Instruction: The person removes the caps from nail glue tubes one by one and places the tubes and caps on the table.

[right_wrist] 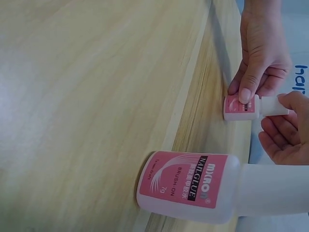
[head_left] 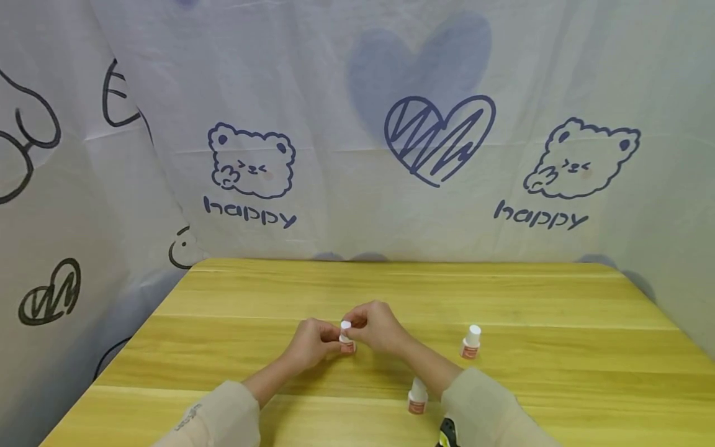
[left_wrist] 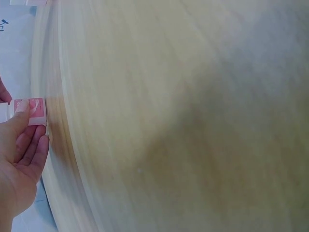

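Upright on the wooden table, a small nail glue bottle (head_left: 347, 347) with a pink label stands between the two hands. My left hand (head_left: 310, 345) pinches its body between thumb and fingers; in the left wrist view the thumb lies over the label. The right hand (head_left: 380, 329) grips the white cap (right_wrist: 274, 106) with thumb and fingers. The cap sits on the bottle's neck. A second nail glue bottle (right_wrist: 186, 186) stands close to the right wrist, its cap partly behind the forearm in the head view. Farther right stands a third capped bottle (head_left: 471, 343).
The light wood table (head_left: 558, 385) reaches back to a white cloth (head_left: 335, 186) printed with hearts, bears and lettering. Cloth also hangs along the left side. A black and yellow item (head_left: 447, 433) shows by the right sleeve. A dark cord (head_left: 106, 357) runs beyond the table's left edge.
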{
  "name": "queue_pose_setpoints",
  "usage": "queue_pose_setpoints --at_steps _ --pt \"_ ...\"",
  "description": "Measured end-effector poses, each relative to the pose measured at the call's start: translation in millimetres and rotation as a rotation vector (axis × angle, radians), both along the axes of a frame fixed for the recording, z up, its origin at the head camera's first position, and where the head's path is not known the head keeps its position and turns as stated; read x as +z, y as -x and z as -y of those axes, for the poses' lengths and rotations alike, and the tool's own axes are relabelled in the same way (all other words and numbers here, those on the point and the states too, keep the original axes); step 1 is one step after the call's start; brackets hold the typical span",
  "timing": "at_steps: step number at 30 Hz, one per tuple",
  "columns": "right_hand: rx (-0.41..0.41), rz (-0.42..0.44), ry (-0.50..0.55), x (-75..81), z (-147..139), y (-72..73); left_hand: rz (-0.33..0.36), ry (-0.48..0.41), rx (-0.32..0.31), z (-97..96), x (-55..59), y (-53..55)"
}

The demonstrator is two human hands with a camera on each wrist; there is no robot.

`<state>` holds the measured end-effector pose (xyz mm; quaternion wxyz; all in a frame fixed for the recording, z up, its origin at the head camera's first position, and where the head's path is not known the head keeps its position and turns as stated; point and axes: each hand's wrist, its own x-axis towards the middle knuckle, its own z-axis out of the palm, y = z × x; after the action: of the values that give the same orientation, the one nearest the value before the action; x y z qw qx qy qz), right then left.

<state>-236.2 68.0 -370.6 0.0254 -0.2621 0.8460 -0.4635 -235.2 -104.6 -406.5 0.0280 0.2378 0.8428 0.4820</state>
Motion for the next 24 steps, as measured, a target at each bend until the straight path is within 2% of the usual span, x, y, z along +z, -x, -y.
queue_pose_setpoints --at_steps 13,24 --pt "-0.094 -0.023 0.046 -4.2 2.9 -1.3 0.004 -0.012 -0.002 0.2 -3.1 -0.6" --pt "-0.097 -0.054 0.022 -6.3 3.6 -0.8 0.002 -0.056 -0.026 -0.1 -2.5 -2.5"
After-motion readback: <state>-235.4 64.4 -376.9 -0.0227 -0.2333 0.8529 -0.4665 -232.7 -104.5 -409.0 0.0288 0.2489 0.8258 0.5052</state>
